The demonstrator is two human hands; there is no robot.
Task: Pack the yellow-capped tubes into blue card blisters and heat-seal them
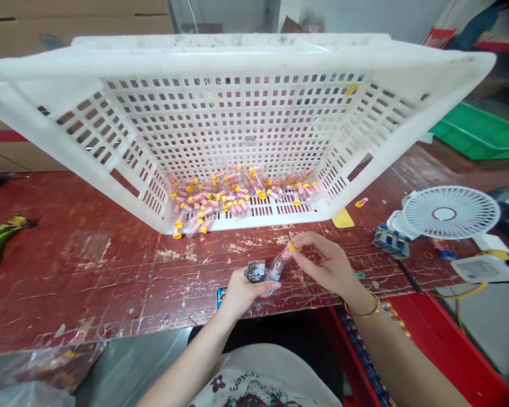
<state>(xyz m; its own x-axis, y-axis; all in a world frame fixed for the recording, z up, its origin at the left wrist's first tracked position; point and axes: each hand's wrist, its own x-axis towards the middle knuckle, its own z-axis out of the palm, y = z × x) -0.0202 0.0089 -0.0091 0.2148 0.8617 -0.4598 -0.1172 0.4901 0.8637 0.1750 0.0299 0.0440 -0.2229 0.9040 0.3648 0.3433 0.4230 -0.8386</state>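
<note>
My left hand [244,293] is closed around a small dark printed packet [257,270], near the front edge of the table. Its thumb also presses on the lower end of a clear plastic sleeve [275,271]. At the sleeve's upper end is a small pink tube with a yellow cap [294,247], pinched between the thumb and finger of my right hand [326,264]. Just beyond both hands, a white plastic basket [246,62] lies tipped with its opening toward me. Several similar pink tubes with yellow caps [237,208], in clear wrapping, are piled inside it.
A blue packet [221,297] lies beside my left wrist. Rightward are a white fan [445,212], a bundle of blue packets [391,242], one loose tube [362,202] and a green tray [479,133]. Bananas [2,240] lie at left. Below my right arm stands a red bin [441,350].
</note>
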